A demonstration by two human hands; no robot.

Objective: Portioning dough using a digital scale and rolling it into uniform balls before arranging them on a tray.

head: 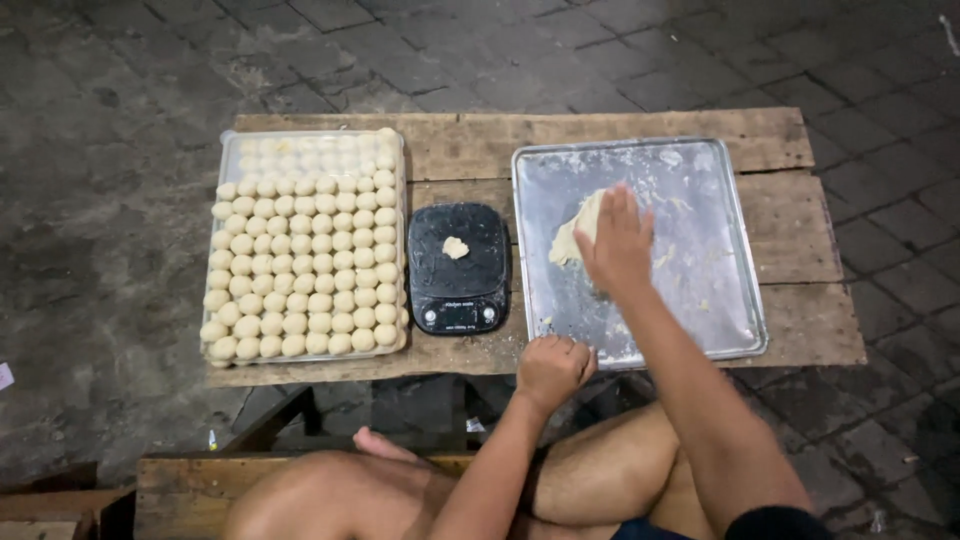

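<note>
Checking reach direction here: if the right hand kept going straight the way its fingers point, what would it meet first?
The right hand already rests on the dough lump; beyond it lies bare floured metal tray, then probably its far rim.

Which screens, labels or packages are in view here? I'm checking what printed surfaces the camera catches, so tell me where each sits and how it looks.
Small display strip on the flat black kitchen scale: front edge, between the tray of pale dough balls and the square metal baking tray; narrow, dark, with faint pale lettering above it.
No packages or signs show.
</note>
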